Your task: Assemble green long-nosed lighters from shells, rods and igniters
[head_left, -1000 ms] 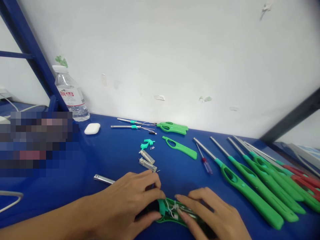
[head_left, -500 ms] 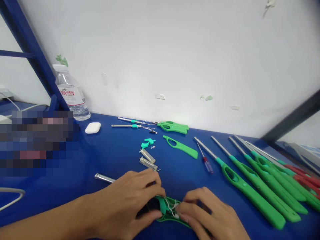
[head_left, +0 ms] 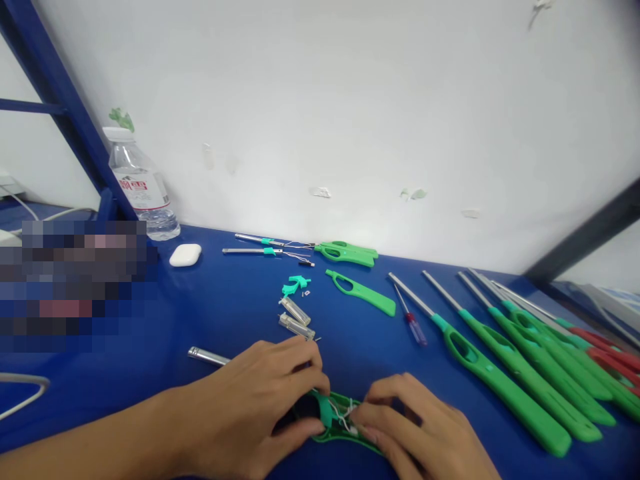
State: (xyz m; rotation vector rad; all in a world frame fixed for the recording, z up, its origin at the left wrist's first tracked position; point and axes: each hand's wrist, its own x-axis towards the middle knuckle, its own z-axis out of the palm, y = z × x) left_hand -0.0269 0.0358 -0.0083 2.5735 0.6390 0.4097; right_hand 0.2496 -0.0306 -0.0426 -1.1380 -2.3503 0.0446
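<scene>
The opened lighter (head_left: 344, 402) is clamped on the bench (head_left: 225, 300) by the left grip (head_left: 255, 407); its wires (head_left: 341, 417) are pinched by the right grip (head_left: 420, 433). It is judged light and fragile, best held by the shell edges.

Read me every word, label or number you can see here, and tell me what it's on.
Water bottle label: two large red characters, too blurred to read; small print below, illegible too.
Open green lighter between left hand and right hand: no print visible.
Other lighters, screwdriver, white case: no print visible.
</scene>
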